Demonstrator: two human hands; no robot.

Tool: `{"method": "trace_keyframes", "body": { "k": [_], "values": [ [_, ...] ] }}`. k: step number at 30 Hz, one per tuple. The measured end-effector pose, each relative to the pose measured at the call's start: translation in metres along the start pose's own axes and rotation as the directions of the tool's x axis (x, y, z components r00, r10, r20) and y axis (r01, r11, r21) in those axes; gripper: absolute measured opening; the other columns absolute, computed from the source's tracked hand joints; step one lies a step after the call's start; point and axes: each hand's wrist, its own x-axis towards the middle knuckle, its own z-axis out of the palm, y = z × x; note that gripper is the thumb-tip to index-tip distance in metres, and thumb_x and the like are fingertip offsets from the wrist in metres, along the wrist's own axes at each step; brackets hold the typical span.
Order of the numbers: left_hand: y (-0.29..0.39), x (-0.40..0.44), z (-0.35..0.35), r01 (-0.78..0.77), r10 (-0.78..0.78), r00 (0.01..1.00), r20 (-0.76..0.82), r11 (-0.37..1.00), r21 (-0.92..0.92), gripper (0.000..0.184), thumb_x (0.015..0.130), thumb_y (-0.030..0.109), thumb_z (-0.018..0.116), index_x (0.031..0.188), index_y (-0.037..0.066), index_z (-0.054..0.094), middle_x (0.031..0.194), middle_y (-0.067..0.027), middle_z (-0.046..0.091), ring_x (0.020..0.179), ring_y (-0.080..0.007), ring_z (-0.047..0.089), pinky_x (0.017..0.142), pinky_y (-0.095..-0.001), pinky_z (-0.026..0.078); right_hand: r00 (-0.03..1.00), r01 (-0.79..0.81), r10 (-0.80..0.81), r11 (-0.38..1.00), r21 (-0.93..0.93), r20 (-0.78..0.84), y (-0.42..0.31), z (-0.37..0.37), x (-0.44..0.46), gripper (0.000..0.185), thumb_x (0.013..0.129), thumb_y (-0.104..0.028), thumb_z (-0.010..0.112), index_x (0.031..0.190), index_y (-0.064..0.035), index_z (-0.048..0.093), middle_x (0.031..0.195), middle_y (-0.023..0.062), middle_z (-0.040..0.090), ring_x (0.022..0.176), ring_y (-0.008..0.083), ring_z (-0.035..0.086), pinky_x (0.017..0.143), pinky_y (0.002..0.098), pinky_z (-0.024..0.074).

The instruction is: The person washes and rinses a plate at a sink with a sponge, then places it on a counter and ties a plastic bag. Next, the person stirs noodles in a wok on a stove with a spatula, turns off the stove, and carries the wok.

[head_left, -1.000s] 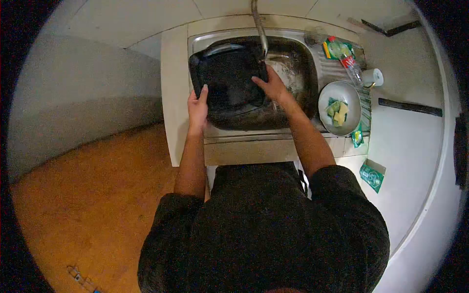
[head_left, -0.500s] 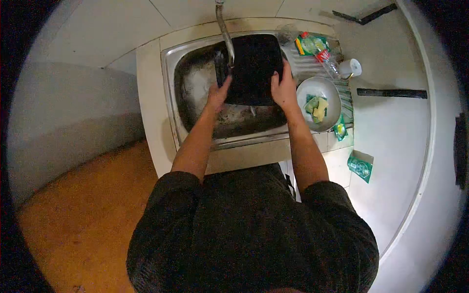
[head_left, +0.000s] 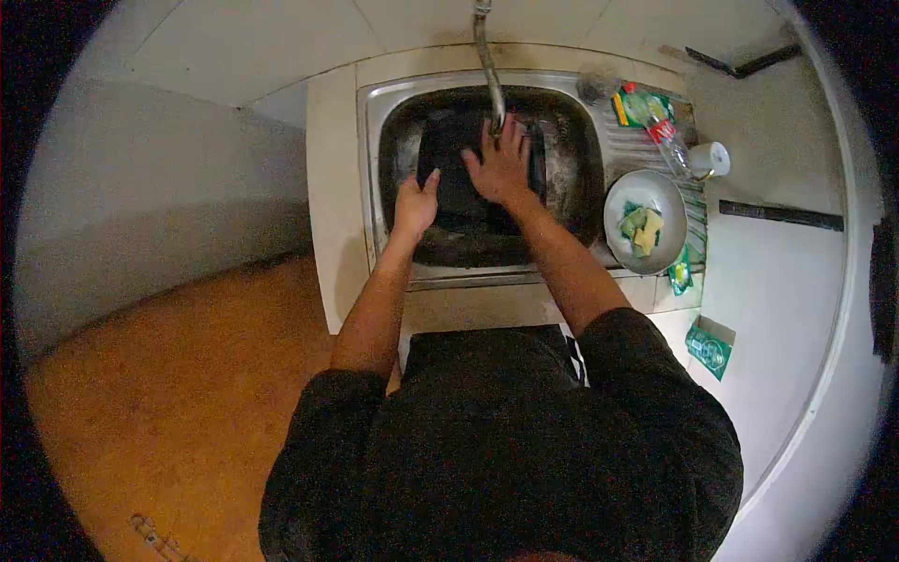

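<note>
A black rectangular tray (head_left: pixel 459 192) is down in the steel sink (head_left: pixel 571 197), under the curved faucet (head_left: pixel 489 66). My left hand (head_left: pixel 415 206) grips the tray's left edge, thumb on top and the other fingers partly hidden. My right hand (head_left: pixel 501 164) lies with spread fingers on the tray's upper right part, its fingertips close to the faucet's mouth. Whether water is running cannot be made out.
On the drainboard right of the sink are a metal bowl (head_left: pixel 615 229) with a yellow-green sponge (head_left: pixel 646 232), a plastic bottle (head_left: pixel 663 131), a white cup (head_left: pixel 710 159) and green packets. A green carton (head_left: pixel 709 350) lies lower right.
The tray was moved right, then back left and lower into the sink. My right hand has let go of its right edge and now rests spread on its surface. The camera view has shifted too.
</note>
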Motion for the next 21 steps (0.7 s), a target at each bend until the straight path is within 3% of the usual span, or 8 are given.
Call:
{"method": "trace_keyframes", "body": {
  "k": [3, 6, 8, 10, 12, 14, 19, 21],
  "values": [
    [-0.058, 0.012, 0.017, 0.011, -0.016, 0.984, -0.176, 1.000, -0.028, 0.049, 0.095, 0.040, 0.052, 0.106, -0.008, 0.061, 0.098, -0.0302, 0.064, 0.095, -0.0447, 0.062, 0.083, -0.0454, 0.047, 0.974, 0.209, -0.222, 0.957, 0.199, 0.042, -0.027, 0.000, 0.004, 0.069, 0.097, -0.049, 0.039, 0.150, -0.0085, 0.023, 0.156, 0.0229, 0.007, 0.143, 0.0441, 0.008, 0.113, 0.0589, 0.0095],
    [-0.027, -0.010, -0.028, 0.092, -0.090, 0.990, -0.110, 0.996, 0.014, 0.050, 0.096, 0.040, 0.050, 0.105, -0.008, 0.061, 0.098, -0.0291, 0.065, 0.095, -0.0432, 0.062, 0.084, -0.0434, 0.047, 0.870, 0.420, -0.467, 0.870, 0.259, 0.159, -0.010, -0.004, -0.006, 0.066, 0.097, -0.044, 0.040, 0.149, -0.0073, 0.023, 0.158, 0.0154, 0.006, 0.144, 0.0374, 0.013, 0.114, 0.0551, 0.0126],
    [-0.011, -0.020, -0.046, 0.143, -0.145, 0.982, -0.118, 0.990, -0.019, 0.050, 0.097, 0.039, 0.049, 0.106, -0.009, 0.061, 0.098, -0.0293, 0.065, 0.094, -0.0433, 0.062, 0.083, -0.0434, 0.047, 0.909, 0.366, -0.313, 0.915, -0.169, 0.274, 0.019, -0.014, -0.005, 0.058, 0.098, -0.039, 0.040, 0.146, -0.0078, 0.030, 0.154, 0.0130, 0.027, 0.139, 0.0358, 0.028, 0.113, 0.0505, 0.0206],
    [-0.007, -0.028, -0.053, 0.192, -0.197, 0.973, -0.116, 0.980, -0.055, 0.049, 0.097, 0.038, 0.049, 0.106, -0.009, 0.060, 0.097, -0.0296, 0.064, 0.094, -0.0433, 0.062, 0.082, -0.0443, 0.048, 0.916, 0.364, -0.315, 0.913, -0.185, 0.250, 0.063, -0.003, 0.021, 0.047, 0.097, -0.033, 0.045, 0.136, -0.0060, 0.047, 0.127, 0.0162, 0.057, 0.117, 0.0366, 0.054, 0.100, 0.0467, 0.0402],
    [-0.029, -0.025, -0.043, 0.135, -0.132, 0.979, -0.153, 0.991, 0.006, 0.048, 0.097, 0.037, 0.049, 0.106, -0.009, 0.060, 0.097, -0.0292, 0.065, 0.093, -0.0425, 0.063, 0.082, -0.0439, 0.048, 0.998, -0.048, 0.042, 0.988, 0.149, 0.047, 0.067, -0.053, 0.033, 0.038, 0.093, -0.030, 0.053, 0.121, -0.0036, 0.059, 0.094, 0.0139, 0.069, 0.089, 0.0362, 0.065, 0.080, 0.0437, 0.0510],
    [-0.045, -0.022, -0.036, 0.085, -0.071, 0.981, -0.178, 0.994, 0.070, 0.047, 0.096, 0.036, 0.050, 0.105, -0.008, 0.060, 0.097, -0.0287, 0.065, 0.092, -0.0417, 0.063, 0.081, -0.0435, 0.048, 0.955, -0.033, 0.112, 0.961, 0.273, -0.276, 0.081, -0.082, 0.075, 0.036, 0.091, -0.031, 0.058, 0.111, -0.0014, 0.063, 0.087, 0.0169, 0.069, 0.079, 0.0339, 0.067, 0.070, 0.0413, 0.0524],
    [-0.019, -0.047, -0.054, 0.131, -0.150, 0.982, -0.119, 0.979, -0.154, 0.040, 0.095, 0.032, 0.054, 0.107, -0.005, 0.061, 0.098, -0.0249, 0.066, 0.091, -0.0383, 0.064, 0.082, -0.0413, 0.049, 0.876, 0.241, 0.104, 0.752, 0.614, -0.471, 0.061, -0.173, 0.186, 0.037, 0.093, -0.036, 0.052, 0.105, -0.0031, 0.066, 0.091, 0.0226, 0.067, 0.085, 0.0387, 0.065, 0.075, 0.0448, 0.0516],
    [-0.026, -0.053, -0.052, 0.094, -0.118, 0.982, -0.145, 0.983, -0.157, 0.038, 0.095, 0.031, 0.054, 0.106, -0.005, 0.062, 0.096, -0.0228, 0.067, 0.088, -0.0352, 0.065, 0.081, -0.0398, 0.049, 0.994, 0.009, 0.111, 0.008, 1.000, -0.010, 0.039, -0.202, 0.202, 0.035, 0.095, -0.031, 0.058, 0.108, 0.0008, 0.063, 0.088, 0.0076, 0.069, 0.079, 0.0138, 0.064, 0.071, 0.0277, 0.0508]
  ]
}}
